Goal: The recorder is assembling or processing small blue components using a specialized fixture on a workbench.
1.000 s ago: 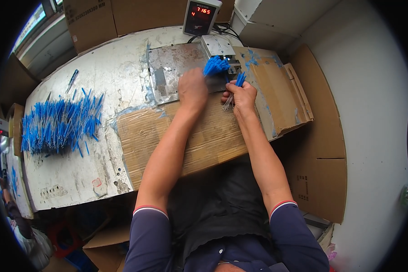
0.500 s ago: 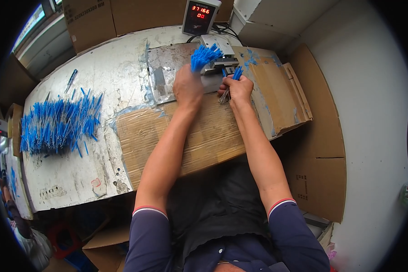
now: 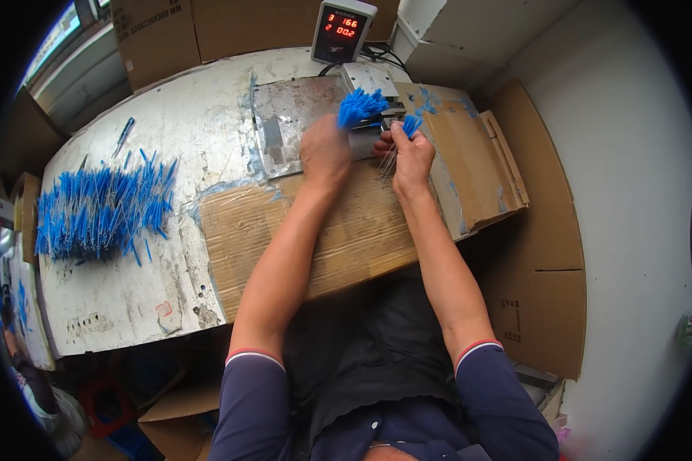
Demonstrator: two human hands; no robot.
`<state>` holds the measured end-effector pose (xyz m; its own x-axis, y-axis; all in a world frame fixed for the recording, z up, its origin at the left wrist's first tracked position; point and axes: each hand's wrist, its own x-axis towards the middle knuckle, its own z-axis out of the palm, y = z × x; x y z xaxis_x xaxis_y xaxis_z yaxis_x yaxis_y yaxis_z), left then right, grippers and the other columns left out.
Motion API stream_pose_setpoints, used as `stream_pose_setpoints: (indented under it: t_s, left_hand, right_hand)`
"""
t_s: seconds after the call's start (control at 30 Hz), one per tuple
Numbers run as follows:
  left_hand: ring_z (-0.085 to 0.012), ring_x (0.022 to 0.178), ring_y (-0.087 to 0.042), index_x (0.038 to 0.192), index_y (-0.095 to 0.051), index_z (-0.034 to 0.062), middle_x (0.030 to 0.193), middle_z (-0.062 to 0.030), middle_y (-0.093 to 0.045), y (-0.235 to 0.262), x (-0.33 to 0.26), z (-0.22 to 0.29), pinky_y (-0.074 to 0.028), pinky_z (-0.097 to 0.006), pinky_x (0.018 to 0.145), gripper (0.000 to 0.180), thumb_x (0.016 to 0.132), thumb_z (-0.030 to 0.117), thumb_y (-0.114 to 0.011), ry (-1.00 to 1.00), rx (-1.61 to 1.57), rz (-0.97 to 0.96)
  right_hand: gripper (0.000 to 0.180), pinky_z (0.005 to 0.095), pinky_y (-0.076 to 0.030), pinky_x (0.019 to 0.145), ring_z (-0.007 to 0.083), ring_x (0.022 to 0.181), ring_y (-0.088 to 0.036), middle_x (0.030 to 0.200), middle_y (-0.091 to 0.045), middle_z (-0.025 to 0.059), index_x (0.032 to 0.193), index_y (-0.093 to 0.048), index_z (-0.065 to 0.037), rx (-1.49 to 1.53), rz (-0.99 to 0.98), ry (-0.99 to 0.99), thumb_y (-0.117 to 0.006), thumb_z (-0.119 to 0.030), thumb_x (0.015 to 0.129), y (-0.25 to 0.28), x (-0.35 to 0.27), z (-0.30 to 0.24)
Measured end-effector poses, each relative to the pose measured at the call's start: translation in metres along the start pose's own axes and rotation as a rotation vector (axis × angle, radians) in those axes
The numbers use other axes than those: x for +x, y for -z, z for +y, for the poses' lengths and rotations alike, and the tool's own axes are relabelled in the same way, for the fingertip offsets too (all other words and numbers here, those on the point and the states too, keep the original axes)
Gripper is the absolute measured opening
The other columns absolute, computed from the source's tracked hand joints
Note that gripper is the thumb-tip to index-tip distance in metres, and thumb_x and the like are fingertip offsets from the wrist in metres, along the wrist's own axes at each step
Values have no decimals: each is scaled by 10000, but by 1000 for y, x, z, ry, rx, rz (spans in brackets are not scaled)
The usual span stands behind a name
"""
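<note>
My left hand is closed around a thick bunch of thin wires with blue sleeves, their blue ends sticking up past the fingers. Blur softens this hand's outline. A smaller bunch of blue-sleeved wires is pinched in my right hand, the bare silvery ends pointing down toward me. Both hands are in front of a small metal machine, partly hidden by the bunches. A large pile of the same blue-sleeved wires lies on the table at the left.
A counter box with red digits stands behind the machine. Flat cardboard covers the near table edge, and more cardboard lies to the right. A pen-like tool rests on the white table. A wall closes off the right.
Both hands have shifted slightly right, and the left bunch has moved closer to the right one. The wires in my right hand have tilted, and the counter's digits differ.
</note>
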<state>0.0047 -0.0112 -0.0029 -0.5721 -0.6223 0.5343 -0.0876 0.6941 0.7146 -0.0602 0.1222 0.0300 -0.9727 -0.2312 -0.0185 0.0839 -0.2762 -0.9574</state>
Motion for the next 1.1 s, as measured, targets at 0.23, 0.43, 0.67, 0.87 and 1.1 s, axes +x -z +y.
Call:
stream_pose_setpoints:
  t_s: [0.23,0.43,0.67,0.87,1.1]
  left_hand:
    - [-423,892,-643,991,-641,49,898,-198,-679,2,1,2,-481,-519,780,117,890,105,-661,-17,-5,-43]
    - [-417,879,-648,987,-643,46,879,-192,-678,2,0,4,-485,-517,767,118,883,96,-666,-6,-3,-47]
    - [-396,877,-652,985,-651,50,886,-177,-683,3,-1,5,-488,-504,773,132,869,103,-684,-19,30,-64]
    - [-371,898,-640,983,-639,63,922,-163,-679,-3,-4,-2,-486,-481,796,155,832,64,-671,-125,159,-98]
    - [-394,882,-640,977,-626,57,905,-183,-673,0,-1,0,-486,-500,785,135,851,86,-665,-51,119,-52]
  right_hand:
    - [179,305,-608,591,141,689,-655,864,-663,57,1089,-674,39,-95,-35,-25,-660,-62,942,9,-9,21]
    - [244,301,-612,613,137,698,-657,868,-668,50,1152,-657,64,-77,-123,-16,-666,-36,929,17,-14,19]
    - [263,316,-629,628,224,720,-719,895,-688,128,1154,-571,67,34,-142,-103,-658,-3,915,26,-13,11]
    - [227,327,-638,629,228,719,-720,915,-687,150,1090,-561,49,47,-152,-111,-672,-9,902,25,-14,10]
    - [141,335,-635,592,206,692,-707,901,-684,130,989,-613,31,22,-101,-101,-695,-8,882,24,-14,11]
